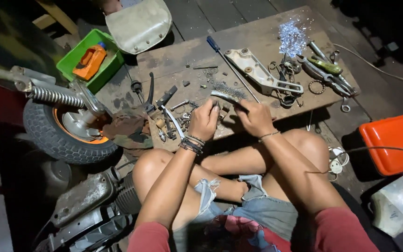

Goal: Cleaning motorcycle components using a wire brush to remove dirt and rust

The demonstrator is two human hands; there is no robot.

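Left hand [204,120] pinches a small part, kind unclear; right hand [254,117] grips wire brush [228,94] handle, frame centre. Brush looks light, stiff; hold by handle.

We hold our left hand [204,119] and right hand [256,117] close together, fingers curled, forearms angled inward.

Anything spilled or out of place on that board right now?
Yes: a heap of shiny metal shavings lies loose at the board's far right end, and small bolts are scattered by the left hand.
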